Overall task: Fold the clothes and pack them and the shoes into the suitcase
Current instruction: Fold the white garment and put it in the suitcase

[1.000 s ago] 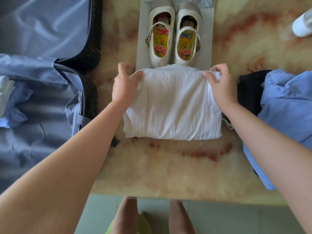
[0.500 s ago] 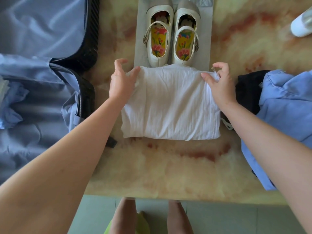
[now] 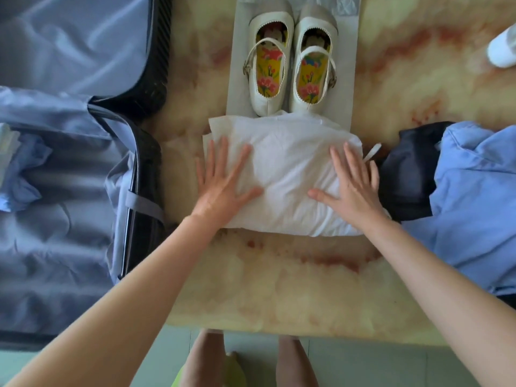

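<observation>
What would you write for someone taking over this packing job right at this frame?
Left hand: open, pressed flat on the folded white garment.
Right hand: open, flat on the same garment.
The garment lies on the table, on the near side of the shoes, which stand on a pale sheet. The open suitcase is to the left, with light blue cloth inside.
Done: white garment folded.
Left: put it in the suitcase, fold and pack the blue garment and dark garment on the right, pack the shoes.
</observation>
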